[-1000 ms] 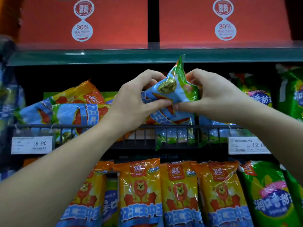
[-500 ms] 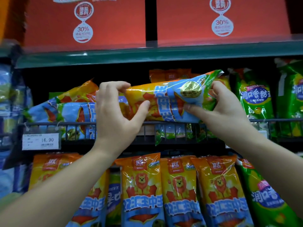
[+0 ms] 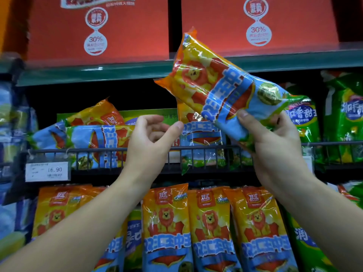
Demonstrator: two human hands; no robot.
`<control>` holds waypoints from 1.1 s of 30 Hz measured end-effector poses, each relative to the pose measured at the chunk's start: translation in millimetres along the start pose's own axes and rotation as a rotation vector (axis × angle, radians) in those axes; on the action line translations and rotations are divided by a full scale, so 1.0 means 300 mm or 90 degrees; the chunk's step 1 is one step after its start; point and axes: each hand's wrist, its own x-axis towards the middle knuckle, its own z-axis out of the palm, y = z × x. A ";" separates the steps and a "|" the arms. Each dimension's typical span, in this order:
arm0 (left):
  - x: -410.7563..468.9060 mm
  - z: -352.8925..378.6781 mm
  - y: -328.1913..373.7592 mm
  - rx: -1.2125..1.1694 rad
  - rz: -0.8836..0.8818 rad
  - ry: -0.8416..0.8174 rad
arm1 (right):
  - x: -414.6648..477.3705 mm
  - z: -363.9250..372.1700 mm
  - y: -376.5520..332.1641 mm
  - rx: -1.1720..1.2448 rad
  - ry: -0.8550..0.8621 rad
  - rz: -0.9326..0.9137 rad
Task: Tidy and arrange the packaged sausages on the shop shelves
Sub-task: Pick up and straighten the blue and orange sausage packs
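Observation:
My right hand (image 3: 275, 148) grips the blue-green bottom end of an orange lion-print sausage pack (image 3: 214, 83), which tilts up and to the left in front of the upper shelf edge. My left hand (image 3: 151, 142) hovers just left of it, fingers curled and apart, holding nothing. Behind my hands, another orange pack (image 3: 200, 138) stands upright behind the middle shelf's wire rail (image 3: 94, 150). To the left, two like packs (image 3: 94, 138) lie on their sides.
Green sausage packs (image 3: 341, 118) stand at the right of the middle shelf. A row of upright orange lion packs (image 3: 212, 228) fills the lower shelf. Red boxes (image 3: 98, 28) sit on the top shelf. A 16.90 price tag (image 3: 48, 171) hangs at the left.
The pack was lifted off the middle shelf and swung from lying level to tilting up-left. My left hand let go of it and now hangs free; my right hand still holds the bottom end.

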 end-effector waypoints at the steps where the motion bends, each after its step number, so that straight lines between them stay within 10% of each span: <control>1: -0.001 0.012 0.014 -0.041 -0.022 -0.007 | -0.006 0.005 0.001 0.030 0.000 0.022; 10: -0.016 0.112 0.142 -0.284 -0.119 -0.076 | -0.083 0.065 0.022 0.142 -0.019 0.166; 33: 0.081 -0.014 0.117 -0.174 -0.065 0.007 | -0.019 0.072 0.015 -0.030 -0.110 0.170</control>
